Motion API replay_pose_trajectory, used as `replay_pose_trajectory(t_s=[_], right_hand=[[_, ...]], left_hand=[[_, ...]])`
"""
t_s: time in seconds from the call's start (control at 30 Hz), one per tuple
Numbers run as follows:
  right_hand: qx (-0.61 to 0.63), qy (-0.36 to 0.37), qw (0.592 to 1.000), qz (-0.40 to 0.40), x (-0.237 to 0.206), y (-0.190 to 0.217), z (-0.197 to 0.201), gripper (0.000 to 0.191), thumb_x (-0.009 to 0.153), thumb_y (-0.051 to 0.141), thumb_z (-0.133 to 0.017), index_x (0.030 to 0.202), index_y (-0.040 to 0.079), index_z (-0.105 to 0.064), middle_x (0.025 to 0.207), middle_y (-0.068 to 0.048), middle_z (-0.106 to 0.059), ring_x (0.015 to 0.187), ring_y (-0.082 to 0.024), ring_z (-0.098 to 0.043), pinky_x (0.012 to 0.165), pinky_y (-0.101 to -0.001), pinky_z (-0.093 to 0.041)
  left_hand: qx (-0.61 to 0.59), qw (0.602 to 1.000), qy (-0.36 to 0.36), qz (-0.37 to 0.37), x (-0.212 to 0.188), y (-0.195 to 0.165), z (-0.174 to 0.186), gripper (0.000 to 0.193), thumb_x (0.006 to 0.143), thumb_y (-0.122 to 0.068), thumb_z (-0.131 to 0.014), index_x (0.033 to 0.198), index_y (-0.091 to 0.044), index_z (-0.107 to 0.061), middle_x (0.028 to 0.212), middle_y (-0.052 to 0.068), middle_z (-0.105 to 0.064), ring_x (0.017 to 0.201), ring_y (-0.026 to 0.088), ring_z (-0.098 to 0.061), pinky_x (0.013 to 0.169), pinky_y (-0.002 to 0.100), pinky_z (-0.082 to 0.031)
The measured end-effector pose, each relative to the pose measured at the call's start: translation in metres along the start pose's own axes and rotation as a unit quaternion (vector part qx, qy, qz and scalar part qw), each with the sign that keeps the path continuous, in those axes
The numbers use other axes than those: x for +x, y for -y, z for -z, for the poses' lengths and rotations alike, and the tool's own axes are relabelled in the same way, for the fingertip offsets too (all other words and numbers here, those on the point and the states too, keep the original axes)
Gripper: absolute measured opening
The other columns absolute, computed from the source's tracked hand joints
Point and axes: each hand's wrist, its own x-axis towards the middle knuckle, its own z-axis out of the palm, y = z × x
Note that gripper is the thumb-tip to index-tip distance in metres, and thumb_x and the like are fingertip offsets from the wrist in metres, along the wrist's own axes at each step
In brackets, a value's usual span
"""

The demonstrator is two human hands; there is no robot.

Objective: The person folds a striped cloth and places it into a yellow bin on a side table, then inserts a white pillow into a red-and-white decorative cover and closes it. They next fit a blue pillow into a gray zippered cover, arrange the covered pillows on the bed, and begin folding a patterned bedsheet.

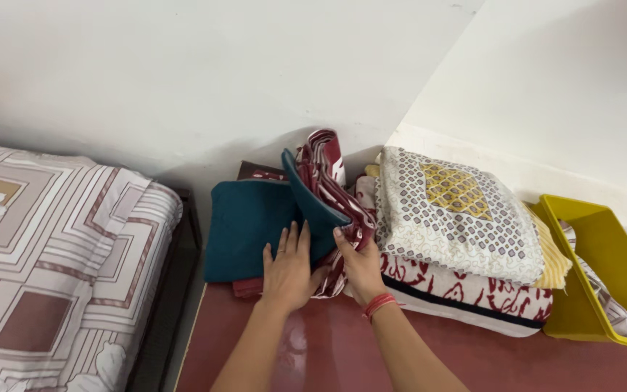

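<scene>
The left hand point(288, 270) is lying flat, fingers spread, pressing on the teal folded cloth point(244, 226). The right hand point(361, 265) is pinching the turned-up teal-backed edge of a red striped cloth point(328, 178), which is standing upright just beyond its fingertips. Judged progress: a folded patterned stack point(459, 239) is already sitting beside the right fingers; this piece is not yet laid flat. A yellow bin point(604, 268) is standing further right.
</scene>
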Motion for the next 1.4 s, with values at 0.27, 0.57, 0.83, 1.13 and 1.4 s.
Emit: replay_pose_trajectory(t_s=[0.27,0.57,0.83,1.13,1.4], right_hand=[[0.077,0.007,0.993,-0.084,-0.003,0.032,0.004,0.057,0.095,0.034,-0.066,0.142,0.004,-0.054,0.137,-0.005,-0.063,0.125,-0.016,-0.056,0.107,-0.0346,-0.042],[0.140,-0.053,0.983,-0.105,-0.006,0.047,-0.011,0.056,0.095,0.035,-0.063,0.141,0.004,-0.053,0.138,-0.007,-0.063,0.125,-0.019,-0.058,0.107,-0.0386,-0.045],[0.109,-0.070,0.986,-0.106,-0.005,0.055,-0.012,0.063,0.095,0.044,-0.059,0.144,0.005,-0.049,0.142,-0.007,-0.060,0.126,-0.019,-0.058,0.107,-0.0382,-0.045],[-0.069,-0.130,0.985,-0.094,0.004,0.055,-0.029,0.050,0.095,0.043,-0.068,0.126,0.005,-0.070,0.119,-0.011,-0.070,0.109,-0.019,-0.061,0.099,-0.0369,-0.046],[-0.336,-0.071,0.932,0.118,-0.003,0.104,-0.070,0.074,0.061,0.026,-0.095,0.124,0.006,-0.062,0.110,-0.016,-0.075,0.102,-0.028,-0.073,0.089,-0.0394,-0.057]], left_hand=[[-0.061,0.993,-0.090,0.052,0.025,0.017,-0.053,0.054,0.097,-0.045,-0.054,0.131,-0.003,-0.058,0.128,0.017,-0.068,0.138,0.030,-0.049,0.121,0.060,-0.018],[-0.256,0.953,-0.075,0.140,0.042,0.040,-0.035,0.079,0.075,-0.071,-0.070,0.103,0.002,-0.075,0.108,0.020,-0.076,0.115,0.034,-0.068,0.105,0.041,-0.047],[-0.566,0.776,-0.140,0.241,0.038,0.031,-0.025,0.074,0.079,-0.049,-0.076,0.129,0.003,-0.064,0.128,0.015,-0.072,0.118,0.029,-0.067,0.101,0.040,-0.047],[-0.577,0.767,-0.097,0.264,0.042,0.037,-0.007,0.074,0.086,-0.053,-0.072,0.133,0.003,-0.065,0.130,0.014,-0.071,0.121,0.028,-0.064,0.103,0.039,-0.046],[-0.248,0.940,-0.209,0.102,0.040,0.012,-0.011,0.068,0.075,-0.047,-0.078,0.125,-0.003,-0.063,0.114,0.018,-0.072,0.108,0.035,-0.067,0.094,0.044,-0.047]])
